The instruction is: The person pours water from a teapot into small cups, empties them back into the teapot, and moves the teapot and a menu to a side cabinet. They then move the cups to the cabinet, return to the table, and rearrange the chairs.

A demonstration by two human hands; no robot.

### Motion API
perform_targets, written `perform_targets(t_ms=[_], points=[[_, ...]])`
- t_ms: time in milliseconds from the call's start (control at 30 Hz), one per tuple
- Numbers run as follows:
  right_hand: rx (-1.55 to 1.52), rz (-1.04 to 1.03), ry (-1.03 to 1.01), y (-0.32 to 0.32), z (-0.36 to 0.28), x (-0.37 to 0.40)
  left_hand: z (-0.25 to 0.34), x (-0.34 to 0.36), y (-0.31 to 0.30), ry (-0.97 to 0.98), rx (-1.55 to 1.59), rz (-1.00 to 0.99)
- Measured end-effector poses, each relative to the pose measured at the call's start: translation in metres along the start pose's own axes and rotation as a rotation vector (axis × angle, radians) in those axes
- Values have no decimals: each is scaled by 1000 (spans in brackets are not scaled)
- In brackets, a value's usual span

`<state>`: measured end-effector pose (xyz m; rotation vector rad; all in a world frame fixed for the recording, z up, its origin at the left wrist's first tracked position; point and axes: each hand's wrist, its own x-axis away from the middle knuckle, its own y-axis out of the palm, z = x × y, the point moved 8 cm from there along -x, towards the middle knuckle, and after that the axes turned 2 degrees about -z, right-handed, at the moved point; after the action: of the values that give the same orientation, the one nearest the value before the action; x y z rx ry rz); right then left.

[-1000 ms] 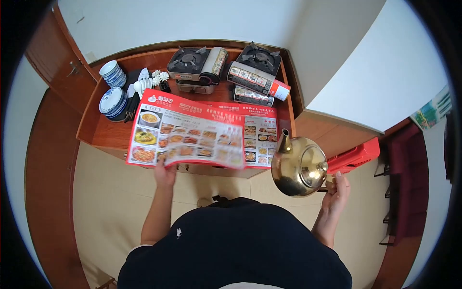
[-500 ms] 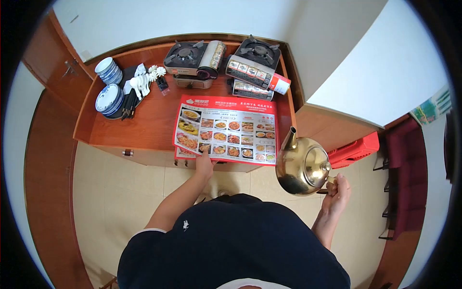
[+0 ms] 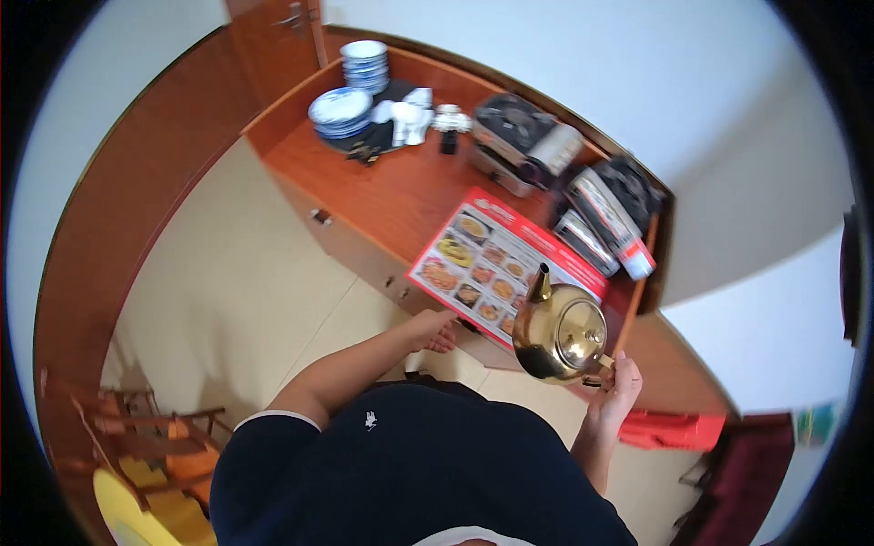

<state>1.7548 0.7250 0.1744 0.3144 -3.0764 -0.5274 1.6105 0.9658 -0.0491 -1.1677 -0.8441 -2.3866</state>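
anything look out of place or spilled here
No spill or damage shows, though parts are blurred. Mildly odd: the right stove sits turned at a different angle from the left stove, and the menu seems to jut slightly past the cabinet. The kettle in the right hand looks fine.
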Motion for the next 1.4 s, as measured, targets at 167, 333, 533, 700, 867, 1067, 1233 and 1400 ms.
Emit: perform_targets(t_ms=[167,333,533,700,867,1067,1233,1400], points=[[-4,-234,169,110,72,-24,-36,34,-131,241,52,104],[-25,-400,209,249,156,-27,-189,85,-394,230,-496,752],[-48,-349,190,415,249,-15,-413,250,-496,-184,791,1346],[-97,-397,231,514,319,-10,-385,303,-522,-274,748,1285],[-75,-365,277,570,352,-3,-358,266,-582,-3,-171,1335],[23,-222,237,598,344,-3,-342,276,-568,-79,24,1352],[1437,-447,-746,637,309,21,-336,302,-526,-132,374,1359],[635,-465,-606,635,287,46,-351,288,-494,-53,747,1321]])
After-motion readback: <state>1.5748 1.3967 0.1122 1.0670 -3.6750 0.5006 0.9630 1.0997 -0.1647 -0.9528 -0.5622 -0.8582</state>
